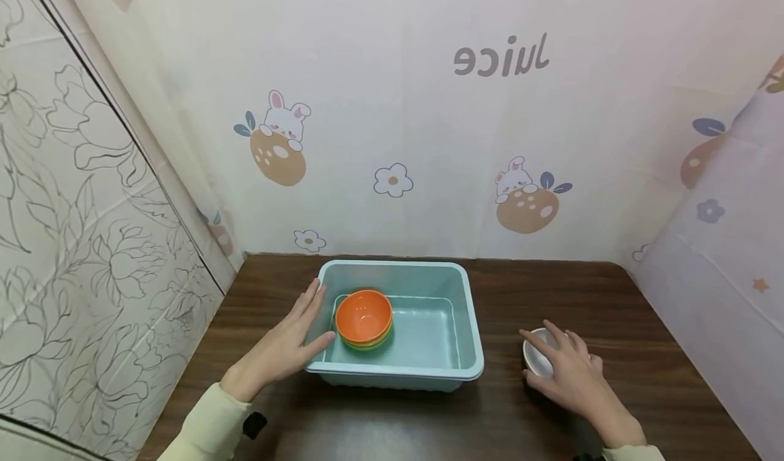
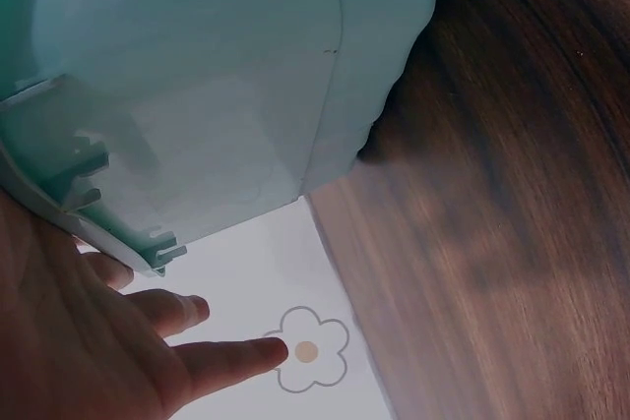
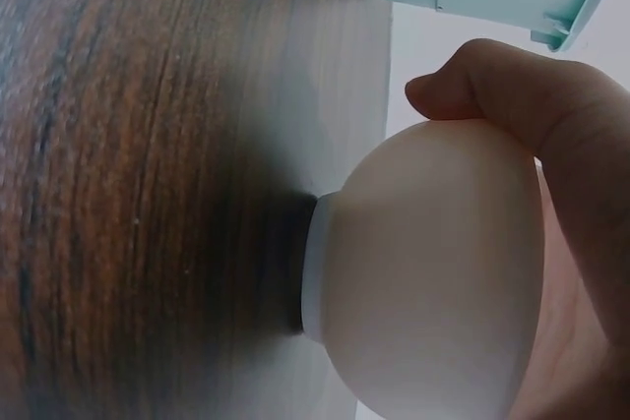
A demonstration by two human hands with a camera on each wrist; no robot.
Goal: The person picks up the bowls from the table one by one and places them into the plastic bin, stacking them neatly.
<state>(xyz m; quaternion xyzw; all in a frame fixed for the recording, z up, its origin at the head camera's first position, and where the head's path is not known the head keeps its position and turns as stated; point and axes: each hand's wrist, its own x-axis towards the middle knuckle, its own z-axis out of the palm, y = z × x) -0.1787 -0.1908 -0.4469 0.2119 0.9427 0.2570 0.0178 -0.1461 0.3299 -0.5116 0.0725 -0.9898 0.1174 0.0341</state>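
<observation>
My left hand (image 1: 284, 342) lies at the left rim of a light teal plastic basin (image 1: 401, 370), fingers extended and the thumb over the edge. In the left wrist view the palm is against the rim, beside the basin's outer wall (image 2: 197, 95). Inside the basin, at its left, an orange bowl (image 1: 364, 316) is stacked on a green bowl (image 1: 375, 344). To the right of the basin, my right hand (image 1: 572, 376) grips a small white bowl (image 1: 536, 363) from above. The right wrist view shows the thumb bent against the bowl's side, its foot at the tabletop; most other fingers are hidden there.
The dark wood-grain table (image 1: 392, 423) carries the basin near its back edge. Behind it hangs a pale curtain (image 1: 429, 141) printed with rabbits and flowers. A floral panel (image 1: 92, 243) stands on the left, and more curtain (image 1: 723, 277) borders the right side.
</observation>
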